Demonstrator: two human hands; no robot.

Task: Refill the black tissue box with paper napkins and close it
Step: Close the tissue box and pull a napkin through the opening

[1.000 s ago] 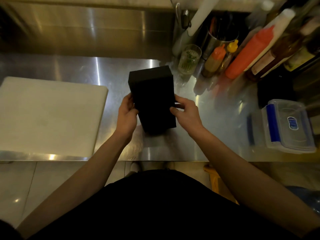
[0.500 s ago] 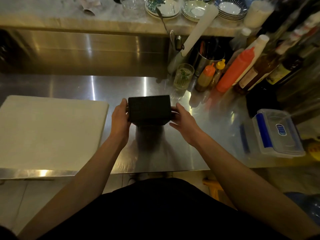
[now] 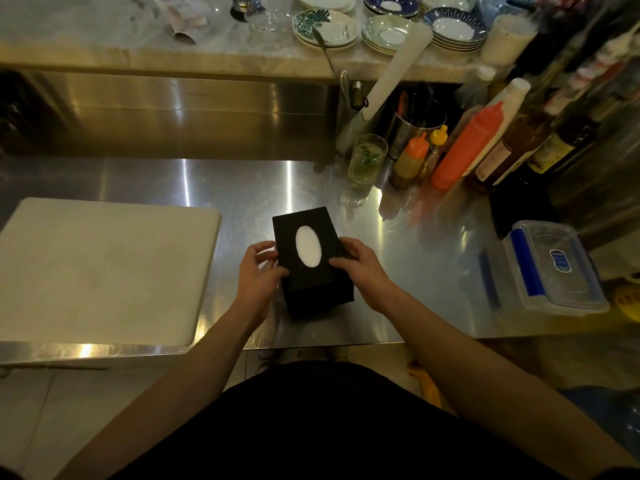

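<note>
The black tissue box (image 3: pixel 320 285) rests on the steel counter (image 3: pixel 398 271) in front of me, its top face up. An oval opening in that face shows white paper napkins (image 3: pixel 307 245) inside. My left hand (image 3: pixel 258 271) holds the box's left side, thumb on the top edge. My right hand (image 3: pixel 360 268) grips the right side with fingers laid over the top. The box looks closed.
A large white cutting board (image 3: pixel 100 271) lies on the left. A clear container with blue clips (image 3: pixel 550 268) sits on the right. A glass (image 3: pixel 367 159), squeeze bottles (image 3: pixel 464 150) and dark bottles crowd the back right. Plates (image 3: pixel 325 27) stand on the shelf behind.
I have turned the box over between both hands: earlier its plain black face showed, now the oval opening with white napkins faces up and the box is down on the counter.
</note>
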